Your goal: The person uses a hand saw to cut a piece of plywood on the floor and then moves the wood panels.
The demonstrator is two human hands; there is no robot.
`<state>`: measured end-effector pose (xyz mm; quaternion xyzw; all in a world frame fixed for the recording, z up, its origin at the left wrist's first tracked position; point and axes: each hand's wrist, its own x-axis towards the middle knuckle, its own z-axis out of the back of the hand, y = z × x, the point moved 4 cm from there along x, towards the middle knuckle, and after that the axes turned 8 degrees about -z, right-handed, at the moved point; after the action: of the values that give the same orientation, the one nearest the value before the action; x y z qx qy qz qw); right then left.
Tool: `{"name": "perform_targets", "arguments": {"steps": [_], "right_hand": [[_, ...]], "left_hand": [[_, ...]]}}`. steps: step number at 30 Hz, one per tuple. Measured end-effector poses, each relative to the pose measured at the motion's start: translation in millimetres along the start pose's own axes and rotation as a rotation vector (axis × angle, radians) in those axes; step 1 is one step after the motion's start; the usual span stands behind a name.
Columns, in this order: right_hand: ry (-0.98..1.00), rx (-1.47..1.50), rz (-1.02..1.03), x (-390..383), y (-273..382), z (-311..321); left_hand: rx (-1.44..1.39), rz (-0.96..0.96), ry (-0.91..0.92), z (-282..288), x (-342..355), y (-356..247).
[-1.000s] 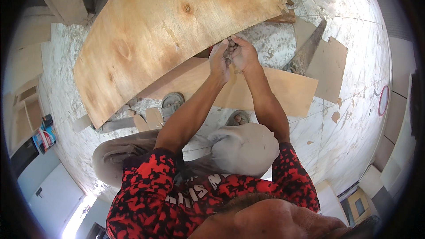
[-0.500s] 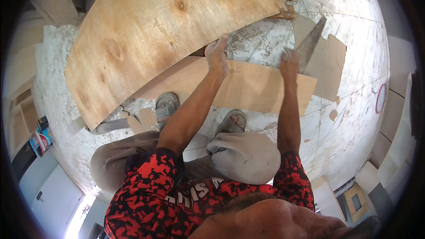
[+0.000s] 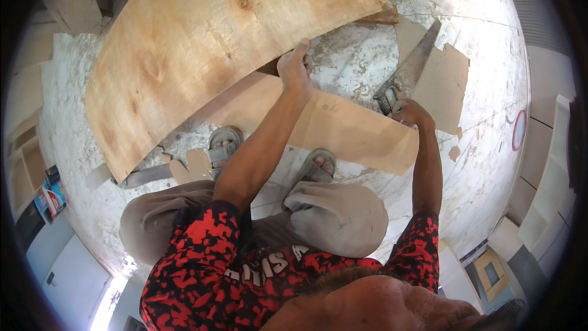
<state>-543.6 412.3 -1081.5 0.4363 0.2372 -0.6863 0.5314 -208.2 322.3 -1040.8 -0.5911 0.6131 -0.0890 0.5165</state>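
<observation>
A large plywood sheet (image 3: 202,37) with a curved left side and visible knots is raised at an angle in front of me. My left hand (image 3: 295,68) is closed on its near edge, thumb on top. Below the sheet, partly hidden by it, lies a long narrow plywood board (image 3: 349,132). At the far right corner of this board my right hand (image 3: 410,113) is closed with bent fingers, and some fingertips are hidden. Just beyond that hand a handsaw (image 3: 419,58) rests with its dark handle beside the fingers and its blade pointing away.
A brown flat panel (image 3: 444,89) lies under and beside the saw. Small wood offcuts (image 3: 190,165) are by my left sandal (image 3: 225,144). My right sandal (image 3: 320,164) stands near the narrow board. The pale floor (image 3: 484,116) is stained, with scraps on it.
My right hand has moved from over the saw handle nearer to me, onto the narrow board's corner. That board's right end has swung toward me. The left hand keeps its hold on the sheet.
</observation>
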Motion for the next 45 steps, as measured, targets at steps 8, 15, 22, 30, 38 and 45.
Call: {"name": "perform_targets", "arguments": {"steps": [8, 15, 22, 30, 38, 45], "right_hand": [[-0.319, -0.206, -0.158, 8.4, 34.2, -13.8], [-0.69, 0.061, -0.225, 18.2, 22.0, -8.1], [-1.402, 1.113, 0.165, -101.0, 6.5, 59.2], [-1.438, 0.635, 0.449, -235.8, 80.0, -28.7], [-0.878, 0.735, 0.39, -211.0, 115.1, -71.6], [-0.974, 0.535, 0.484, -233.9, 100.2, -75.6]], "left_hand": [[-0.063, -0.036, 0.109, -19.8, -19.0, -40.6], [-0.125, -0.068, 0.136, -35.1, -33.2, -78.7], [-0.111, -0.028, 0.193, -34.8, -33.3, -87.5], [-0.091, 0.019, 0.129, -32.3, -20.6, -47.9], [-0.097, -0.026, 0.054, -31.6, -7.7, -31.9], [-0.073, -0.014, 0.051, -29.3, -1.5, -22.3]]}}
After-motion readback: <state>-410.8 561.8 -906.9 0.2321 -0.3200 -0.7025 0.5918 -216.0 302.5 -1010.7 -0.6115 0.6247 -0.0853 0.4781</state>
